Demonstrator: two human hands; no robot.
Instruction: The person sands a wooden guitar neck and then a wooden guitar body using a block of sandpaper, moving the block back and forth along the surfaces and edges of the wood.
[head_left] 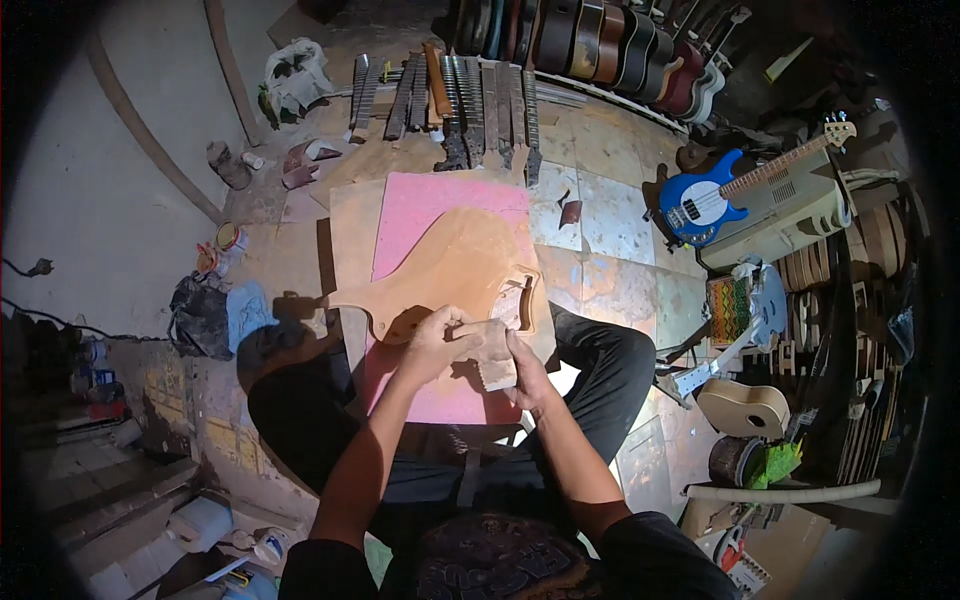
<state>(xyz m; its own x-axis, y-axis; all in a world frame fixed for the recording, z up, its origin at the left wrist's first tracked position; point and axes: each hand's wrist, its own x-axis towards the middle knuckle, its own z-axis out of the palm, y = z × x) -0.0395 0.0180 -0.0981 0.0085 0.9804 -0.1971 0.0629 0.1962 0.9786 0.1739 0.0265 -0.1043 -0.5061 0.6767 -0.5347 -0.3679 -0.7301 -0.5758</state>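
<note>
A pale, unpainted guitar body (450,250) lies flat on a pink sheet (410,205), with a routed cavity (525,305) at its right end. Over its near edge, both hands pinch one small piece of worn, tan sandpaper (495,372) with a ragged lower edge. My left hand (438,345) is closed on the sheet's left side, fingertips at its upper part. From the right, my right hand (530,370) grips the other side, thumb on top and its fingers partly hidden behind. How the sheet is folded I cannot tell.
Several guitar necks (465,105) lie beyond the board (350,215). A blue bass guitar (705,205) leans at the right, near a small acoustic guitar (742,408). Finished guitar bodies (590,40) stand in a row at the back. Black and blue bags (205,310) sit left.
</note>
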